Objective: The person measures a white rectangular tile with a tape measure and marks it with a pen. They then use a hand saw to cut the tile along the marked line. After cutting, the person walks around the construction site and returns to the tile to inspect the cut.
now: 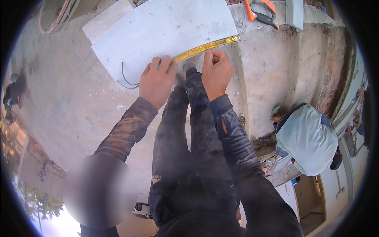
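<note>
A pale grey flat slab (166,29) lies in front of me. Along its near edge stretches a yellow tape measure blade (205,47), its metal end hook at the slab's right corner. My left hand (158,81) is palm down at the blade's left end, fingers bent over it and the slab; what lies under the palm is hidden. Just below the blade, right of the middle, my right hand (217,73) is closed in a pinch. Anything between its fingertips is too small to make out. A thin dark wire (125,77) curves beside my left hand.
An orange-and-black tool handle (264,14) rests beyond the slab on the right, beside a pale narrow block (294,15). Concrete steps (272,71) run down the right side. Another person in a light shirt (306,138) bends over there. A round container (57,17) stands far left.
</note>
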`<action>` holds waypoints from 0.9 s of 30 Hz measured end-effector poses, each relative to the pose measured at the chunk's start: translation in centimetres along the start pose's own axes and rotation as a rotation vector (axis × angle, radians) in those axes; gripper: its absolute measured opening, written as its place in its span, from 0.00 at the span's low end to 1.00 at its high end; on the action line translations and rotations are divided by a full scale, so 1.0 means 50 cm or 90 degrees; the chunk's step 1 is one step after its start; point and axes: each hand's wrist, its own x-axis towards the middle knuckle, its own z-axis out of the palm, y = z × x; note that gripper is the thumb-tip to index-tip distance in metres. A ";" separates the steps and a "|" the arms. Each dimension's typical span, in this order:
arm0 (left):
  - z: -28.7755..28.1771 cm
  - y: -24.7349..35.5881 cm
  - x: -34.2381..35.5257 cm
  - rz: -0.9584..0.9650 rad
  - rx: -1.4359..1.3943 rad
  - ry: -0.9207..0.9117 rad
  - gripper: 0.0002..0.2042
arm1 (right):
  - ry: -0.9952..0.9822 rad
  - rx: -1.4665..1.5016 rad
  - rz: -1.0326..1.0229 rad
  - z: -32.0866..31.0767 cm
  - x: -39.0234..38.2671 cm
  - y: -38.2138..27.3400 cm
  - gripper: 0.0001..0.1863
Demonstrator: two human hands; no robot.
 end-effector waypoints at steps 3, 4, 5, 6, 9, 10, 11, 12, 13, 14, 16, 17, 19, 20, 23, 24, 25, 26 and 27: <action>0.002 0.001 0.003 -0.002 0.010 0.005 0.19 | -0.028 -0.070 -0.022 -0.002 0.004 0.019 0.07; -0.001 0.002 0.004 -0.001 0.021 0.008 0.19 | -0.050 -0.125 -0.033 -0.007 0.000 0.052 0.07; 0.001 0.007 -0.001 0.001 0.016 0.005 0.18 | -0.072 -0.179 -0.043 -0.016 -0.006 0.085 0.07; 0.004 0.007 -0.005 0.003 0.010 0.006 0.18 | -0.091 -0.195 0.015 -0.041 -0.029 0.119 0.07; 0.003 -0.002 0.007 -0.005 0.008 0.009 0.17 | -0.127 -0.133 0.090 -0.091 -0.078 0.121 0.07; -0.001 0.000 0.007 -0.008 0.002 0.005 0.17 | -0.136 -0.101 0.104 -0.101 -0.085 0.112 0.07; -0.004 -0.003 0.000 -0.015 -0.018 -0.003 0.18 | -0.144 -0.089 0.104 -0.102 -0.089 0.105 0.07; -0.012 -0.006 0.004 -0.017 -0.037 -0.004 0.18 | -0.144 -0.078 0.099 -0.102 -0.084 0.094 0.07; -0.019 -0.006 0.009 -0.020 -0.056 -0.005 0.18 | -0.146 -0.065 0.095 -0.103 -0.080 0.090 0.07; -0.024 -0.007 0.016 -0.019 -0.067 0.020 0.18 | -0.137 -0.056 0.084 -0.106 -0.072 0.093 0.07; -0.060 -0.012 0.046 -0.015 -0.090 0.065 0.17 | -0.120 -0.037 0.068 -0.110 -0.058 0.099 0.07; -0.071 -0.022 0.059 -0.029 -0.071 0.090 0.17 | -0.116 -0.020 0.079 -0.111 -0.056 0.101 0.07; -0.085 -0.056 0.082 -0.062 -0.032 0.146 0.16 | -0.112 0.015 0.095 -0.113 -0.052 0.096 0.07; -0.091 -0.075 0.087 -0.085 -0.014 0.157 0.15 | -0.117 0.032 0.085 -0.113 -0.051 0.089 0.07; -0.088 -0.129 0.087 -0.155 0.024 0.176 0.14 | -0.131 0.045 0.031 -0.109 -0.050 0.061 0.07; -0.086 -0.141 0.083 -0.176 0.033 0.173 0.14 | -0.134 0.029 -0.003 -0.102 -0.049 0.057 0.06; -0.083 -0.150 0.076 -0.197 0.043 0.170 0.14 | -0.138 0.014 -0.038 -0.094 -0.048 0.052 0.06; -0.080 -0.154 0.068 -0.211 0.043 0.161 0.15 | -0.132 -0.001 -0.065 -0.088 -0.048 0.047 0.05; -0.072 -0.160 0.057 -0.222 0.040 0.150 0.15 | -0.127 -0.017 -0.093 -0.080 -0.049 0.041 0.05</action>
